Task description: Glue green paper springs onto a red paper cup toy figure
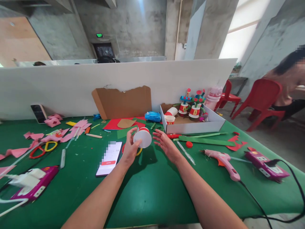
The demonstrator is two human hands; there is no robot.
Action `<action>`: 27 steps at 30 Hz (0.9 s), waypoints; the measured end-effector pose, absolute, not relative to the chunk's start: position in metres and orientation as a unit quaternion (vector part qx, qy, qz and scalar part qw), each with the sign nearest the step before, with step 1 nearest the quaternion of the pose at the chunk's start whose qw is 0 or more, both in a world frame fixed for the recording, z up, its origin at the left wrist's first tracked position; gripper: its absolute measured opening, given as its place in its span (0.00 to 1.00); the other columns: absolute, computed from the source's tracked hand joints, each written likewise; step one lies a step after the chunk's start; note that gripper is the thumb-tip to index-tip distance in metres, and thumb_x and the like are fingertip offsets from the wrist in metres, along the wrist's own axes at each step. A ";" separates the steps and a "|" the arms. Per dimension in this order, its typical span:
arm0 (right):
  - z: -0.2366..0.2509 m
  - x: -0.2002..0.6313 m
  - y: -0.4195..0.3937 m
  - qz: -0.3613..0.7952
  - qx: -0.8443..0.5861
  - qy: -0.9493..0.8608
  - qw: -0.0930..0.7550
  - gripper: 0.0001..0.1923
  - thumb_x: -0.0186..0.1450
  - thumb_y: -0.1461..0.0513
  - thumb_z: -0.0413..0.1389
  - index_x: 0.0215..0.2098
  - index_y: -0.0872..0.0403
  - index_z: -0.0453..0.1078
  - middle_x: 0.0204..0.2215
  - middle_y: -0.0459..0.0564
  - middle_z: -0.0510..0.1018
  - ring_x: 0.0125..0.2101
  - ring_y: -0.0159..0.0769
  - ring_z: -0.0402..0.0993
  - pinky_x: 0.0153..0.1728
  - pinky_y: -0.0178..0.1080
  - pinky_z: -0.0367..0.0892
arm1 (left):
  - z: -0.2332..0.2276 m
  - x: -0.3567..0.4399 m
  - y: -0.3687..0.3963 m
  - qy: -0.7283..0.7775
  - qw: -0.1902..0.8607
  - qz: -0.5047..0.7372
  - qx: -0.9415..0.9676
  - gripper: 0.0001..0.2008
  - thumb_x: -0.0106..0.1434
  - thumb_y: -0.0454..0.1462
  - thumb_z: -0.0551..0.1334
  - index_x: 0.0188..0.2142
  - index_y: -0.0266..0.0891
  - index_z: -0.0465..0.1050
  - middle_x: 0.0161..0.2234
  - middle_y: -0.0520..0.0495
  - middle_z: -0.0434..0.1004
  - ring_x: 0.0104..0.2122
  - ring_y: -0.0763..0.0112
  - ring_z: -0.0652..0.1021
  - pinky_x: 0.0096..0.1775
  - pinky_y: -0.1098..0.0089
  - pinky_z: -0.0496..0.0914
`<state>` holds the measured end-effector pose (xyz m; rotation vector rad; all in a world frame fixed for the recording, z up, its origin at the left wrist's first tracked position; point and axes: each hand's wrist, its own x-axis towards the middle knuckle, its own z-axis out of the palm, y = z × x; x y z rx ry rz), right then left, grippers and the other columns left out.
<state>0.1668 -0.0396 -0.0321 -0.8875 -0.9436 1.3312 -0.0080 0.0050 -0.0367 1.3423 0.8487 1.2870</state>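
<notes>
Just right of the phone (pixel 109 158), above the green tabletop (pixel 152 190), the left hand (pixel 130 149) grips a paper cup (pixel 143 137) tipped sideways, its white base facing the camera for inspection. Beside the cup, the right hand (pixel 166 144) hovers spread and empty, seemingly poised to steady it.

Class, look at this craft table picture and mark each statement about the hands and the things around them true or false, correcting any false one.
1. The left hand holds a paper cup with a red rim. True.
2. The right hand grips the pink glue gun. False: the hand is open beside the cup, and the glue gun lies on the green table to its right.
3. A phone lies on the table left of the left hand. True.
4. The white box has nothing in it. False: it holds decorated cups.
5. The scissors have red and yellow handles. True.
</notes>
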 end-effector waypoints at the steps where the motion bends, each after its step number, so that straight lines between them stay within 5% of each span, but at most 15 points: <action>1: -0.033 0.164 -0.040 0.566 -0.383 -0.416 0.600 0.37 0.52 0.42 0.64 0.56 0.43 0.67 0.59 0.51 0.68 0.58 0.45 0.65 0.58 0.48 0.59 | -0.036 -0.007 0.005 0.355 0.536 0.544 0.540 0.31 0.52 0.46 0.62 0.54 0.43 0.57 0.40 0.47 0.71 0.36 0.65 0.76 0.36 0.66 0.71; 7: -0.036 0.153 -0.042 0.562 -0.381 -0.426 0.598 0.55 0.46 0.51 0.71 0.67 0.43 0.51 0.63 0.56 0.62 0.61 0.48 0.61 0.61 0.53 0.54 | -0.036 0.002 -0.005 0.340 0.590 0.508 0.527 0.32 0.50 0.45 0.65 0.52 0.43 0.57 0.38 0.49 0.72 0.34 0.68 0.75 0.33 0.70 0.70; 16: -0.036 0.155 -0.040 0.530 -0.405 -0.413 0.619 0.48 0.47 0.54 0.70 0.63 0.46 0.58 0.47 0.53 0.76 0.48 0.46 0.73 0.53 0.49 0.65 | -0.038 0.006 -0.008 0.342 0.605 0.466 0.548 0.35 0.48 0.48 0.68 0.52 0.42 0.58 0.38 0.48 0.74 0.34 0.67 0.76 0.32 0.69 0.70; 27: -0.037 0.152 -0.039 0.526 -0.429 -0.409 0.611 0.45 0.46 0.56 0.70 0.60 0.47 0.61 0.45 0.51 0.77 0.47 0.44 0.74 0.51 0.47 0.66 | -0.035 0.005 -0.008 0.350 0.610 0.462 0.540 0.37 0.47 0.47 0.69 0.54 0.42 0.56 0.36 0.49 0.73 0.36 0.63 0.77 0.35 0.68 0.70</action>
